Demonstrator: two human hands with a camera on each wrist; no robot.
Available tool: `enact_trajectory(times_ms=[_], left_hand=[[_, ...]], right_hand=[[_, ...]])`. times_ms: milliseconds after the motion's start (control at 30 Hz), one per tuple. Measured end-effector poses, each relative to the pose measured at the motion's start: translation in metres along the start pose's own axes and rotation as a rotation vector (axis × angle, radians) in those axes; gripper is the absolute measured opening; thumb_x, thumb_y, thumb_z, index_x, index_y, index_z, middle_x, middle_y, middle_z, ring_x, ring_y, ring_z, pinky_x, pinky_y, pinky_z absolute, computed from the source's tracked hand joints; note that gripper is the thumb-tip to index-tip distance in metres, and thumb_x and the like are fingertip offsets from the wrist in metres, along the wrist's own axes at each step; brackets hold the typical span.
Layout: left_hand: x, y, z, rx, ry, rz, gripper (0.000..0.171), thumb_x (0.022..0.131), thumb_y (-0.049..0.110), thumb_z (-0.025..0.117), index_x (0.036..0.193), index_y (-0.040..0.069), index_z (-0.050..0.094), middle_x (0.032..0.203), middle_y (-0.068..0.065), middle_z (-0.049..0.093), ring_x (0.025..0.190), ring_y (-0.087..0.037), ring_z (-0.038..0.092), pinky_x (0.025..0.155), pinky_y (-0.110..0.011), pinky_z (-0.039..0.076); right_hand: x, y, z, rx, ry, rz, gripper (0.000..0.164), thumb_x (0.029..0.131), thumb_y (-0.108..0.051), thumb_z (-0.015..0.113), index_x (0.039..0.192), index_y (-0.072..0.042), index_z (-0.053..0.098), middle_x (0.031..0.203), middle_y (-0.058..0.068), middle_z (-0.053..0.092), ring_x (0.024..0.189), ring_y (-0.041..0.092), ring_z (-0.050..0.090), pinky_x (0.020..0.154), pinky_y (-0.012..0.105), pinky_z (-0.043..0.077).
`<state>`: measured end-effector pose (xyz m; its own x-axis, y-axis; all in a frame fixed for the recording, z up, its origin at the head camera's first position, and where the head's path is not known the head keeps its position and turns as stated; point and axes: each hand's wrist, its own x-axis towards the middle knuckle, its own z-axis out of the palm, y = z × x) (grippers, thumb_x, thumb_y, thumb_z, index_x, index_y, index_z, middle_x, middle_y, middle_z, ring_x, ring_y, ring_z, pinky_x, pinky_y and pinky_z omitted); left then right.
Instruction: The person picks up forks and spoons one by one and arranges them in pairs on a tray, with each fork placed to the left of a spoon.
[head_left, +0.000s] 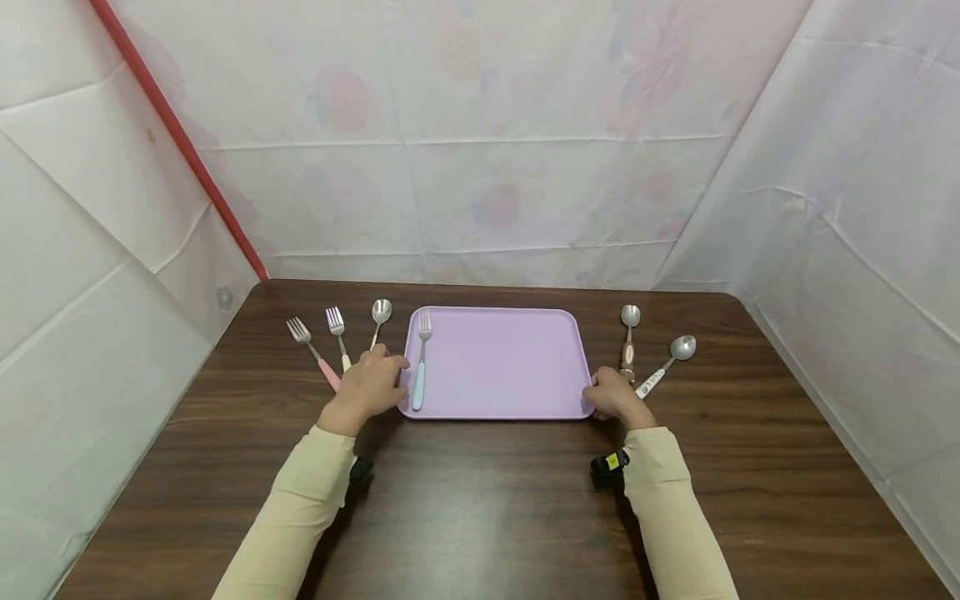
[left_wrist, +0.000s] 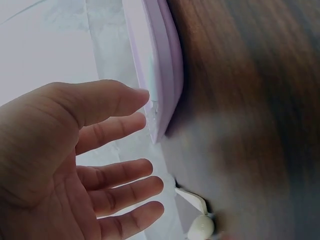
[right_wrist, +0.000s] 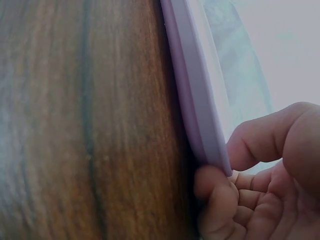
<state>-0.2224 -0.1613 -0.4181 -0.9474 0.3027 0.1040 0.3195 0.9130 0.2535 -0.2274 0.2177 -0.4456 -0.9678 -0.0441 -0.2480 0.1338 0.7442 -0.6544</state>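
The tray sits on the bench, its long axis running left to right, roughly parallel to the bench's far edge, its short ends facing the hands. Along its left end lies a fork, tines pointing away from the person, crosswise to that axis. The right hand pinches the tray near its close right corner, fingers curled. The left hand is at the left rim, its grip wide, fingers apart; whether it touches the rim cannot be told.
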Motion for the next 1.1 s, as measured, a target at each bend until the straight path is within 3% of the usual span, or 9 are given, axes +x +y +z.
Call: enact_trajectory(times_ms=[300, 567, 1100], left_hand=[[-0.001, -0.012, 0.001, -0.034, -0.011, -0.023, 0.032, 0.076, 0.014, 0.065, 0.106, 0.003, 0.068, 0.096, -0.021, 0.053, 0.086, -0.038, 0.054, 0.063, -0.05, 0.045], [0.001, -0.025, 0.001, -0.063, 0.013, -0.013, 0.033, 0.072, 0.005, 0.065, 0.105, 0.0, 0.066, 0.097, -0.024, 0.053, 0.088, -0.041, 0.054, 0.074, -0.053, 0.043], [0.002, -0.034, -0.002, 0.018, -0.056, -0.046, 0.028, 0.071, 0.007, 0.063, 0.098, -0.002, 0.066, 0.09, -0.023, 0.054, 0.084, -0.044, 0.054, 0.067, -0.054, 0.044]], right_hand=[[0.001, 0.001, 0.0, 0.012, -0.006, -0.001, 0.007, 0.075, 0.001, 0.045, 0.069, 0.003, 0.049, 0.065, 0.014, 0.053, 0.049, 0.018, 0.054, 0.046, 0.03, 0.049], [0.0, 0.0, -0.001, 0.039, -0.015, 0.006, 0.005, 0.074, 0.002, 0.045, 0.07, 0.002, 0.047, 0.065, 0.013, 0.051, 0.049, 0.018, 0.054, 0.047, 0.03, 0.049], [-0.002, -0.001, -0.001, 0.062, -0.024, 0.009, 0.003, 0.074, 0.001, 0.045, 0.073, 0.003, 0.047, 0.063, 0.012, 0.051, 0.048, 0.017, 0.053, 0.046, 0.029, 0.048]])
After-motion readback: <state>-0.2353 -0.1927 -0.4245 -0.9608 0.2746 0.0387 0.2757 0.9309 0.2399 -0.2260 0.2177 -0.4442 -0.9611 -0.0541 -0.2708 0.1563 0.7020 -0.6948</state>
